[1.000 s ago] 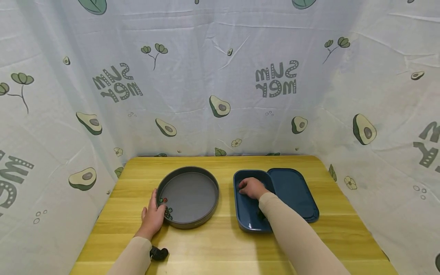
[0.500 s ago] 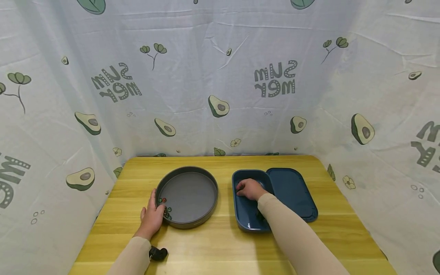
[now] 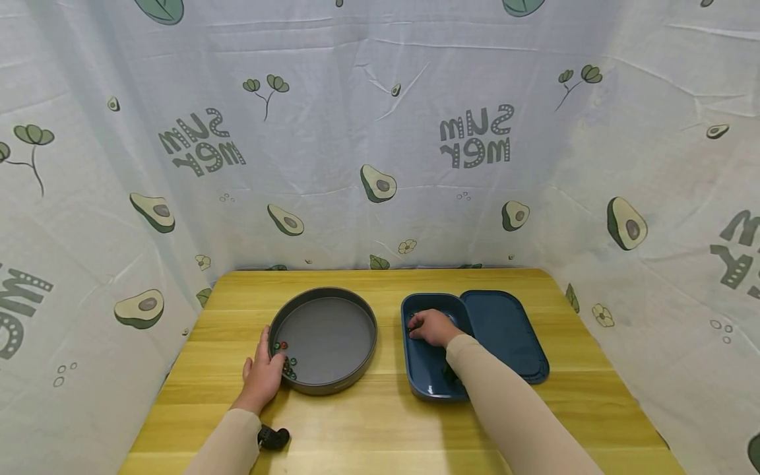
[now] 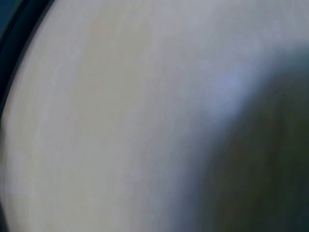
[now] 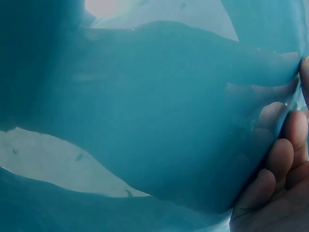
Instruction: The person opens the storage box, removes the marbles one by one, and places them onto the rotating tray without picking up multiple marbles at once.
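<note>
My left hand (image 3: 261, 376) holds the near left side of a round grey pan (image 3: 332, 340), thumb over the rim and fingers along the outer wall. Several small green and dark round pieces (image 3: 293, 362) and a red one (image 3: 284, 346) lie in the pan by the thumb. Inside a deep blue rectangular box (image 3: 427, 379) is my right hand (image 3: 436, 326), fingers bent, fingertips low by the left wall. Tiny dark pieces show around these fingertips; I cannot tell whether one is pinched. The right wrist view shows curled fingers (image 5: 280, 157) against the glossy blue inside.
A flat blue lid (image 3: 507, 330) lies right of the box, partly behind its edge. Both containers stand on a yellow wood-grain table (image 3: 356, 435). A black wrist device (image 3: 274, 438) sits at the left sleeve. A printed curtain (image 3: 332, 145) hangs behind and at the sides.
Almost nothing differs. The right fingers shift very slightly inside the box, while the left hand and the pan stay in place.
</note>
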A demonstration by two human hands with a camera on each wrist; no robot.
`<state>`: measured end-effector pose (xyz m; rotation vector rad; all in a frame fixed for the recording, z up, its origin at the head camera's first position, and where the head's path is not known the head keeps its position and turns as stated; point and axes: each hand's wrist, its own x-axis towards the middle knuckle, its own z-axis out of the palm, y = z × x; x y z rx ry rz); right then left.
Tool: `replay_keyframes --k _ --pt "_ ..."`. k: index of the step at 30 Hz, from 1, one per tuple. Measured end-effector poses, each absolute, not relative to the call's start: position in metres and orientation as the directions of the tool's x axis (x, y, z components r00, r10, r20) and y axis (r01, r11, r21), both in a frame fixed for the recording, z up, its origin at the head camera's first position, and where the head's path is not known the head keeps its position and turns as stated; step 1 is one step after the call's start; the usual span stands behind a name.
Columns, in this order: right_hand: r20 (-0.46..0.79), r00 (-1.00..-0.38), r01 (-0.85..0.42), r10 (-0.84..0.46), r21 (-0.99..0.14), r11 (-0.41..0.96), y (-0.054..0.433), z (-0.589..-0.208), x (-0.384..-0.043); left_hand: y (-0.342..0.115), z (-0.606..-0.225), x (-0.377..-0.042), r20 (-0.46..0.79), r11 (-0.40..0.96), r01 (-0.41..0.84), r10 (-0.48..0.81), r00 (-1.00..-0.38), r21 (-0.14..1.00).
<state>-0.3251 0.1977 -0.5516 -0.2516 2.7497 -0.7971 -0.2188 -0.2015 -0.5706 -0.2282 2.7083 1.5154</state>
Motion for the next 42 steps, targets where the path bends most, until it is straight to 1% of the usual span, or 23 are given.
replay_keyframes --k 5,12,17,26,35,42 --pt "-0.199 -0.950 -0.097 -0.240 -0.543 0.834 0.198 -0.552 -0.325 -0.200 -0.571 -0.217 -0.048 0.505 -0.098 -0.112 -0.993 0.857" --pt "-0.199 -0.949 -0.100 -0.243 -0.541 0.835 0.198 -0.549 -0.323 -0.201 -0.569 -0.217 -0.095 0.517 -0.138 -0.109 -0.990 0.845" --pt "-0.195 -0.951 -0.100 -0.239 -0.537 0.838 0.198 -0.548 -0.322 -0.200 -0.571 -0.217 -0.069 0.513 -0.122 -0.122 -0.990 0.849" --pt "-0.183 -0.951 -0.111 -0.249 -0.549 0.829 0.199 -0.547 -0.321 -0.203 -0.568 -0.216 -0.119 0.526 -0.156 -0.103 -0.988 0.836" --pt "-0.204 -0.944 -0.103 -0.259 -0.563 0.820 0.200 -0.542 -0.318 -0.203 -0.569 -0.217 -0.123 0.527 -0.155 -0.096 -0.988 0.836" --pt "-0.215 -0.946 -0.083 -0.243 -0.564 0.822 0.202 -0.540 -0.319 -0.201 -0.571 -0.219 -0.096 0.521 -0.141 -0.113 -0.989 0.842"
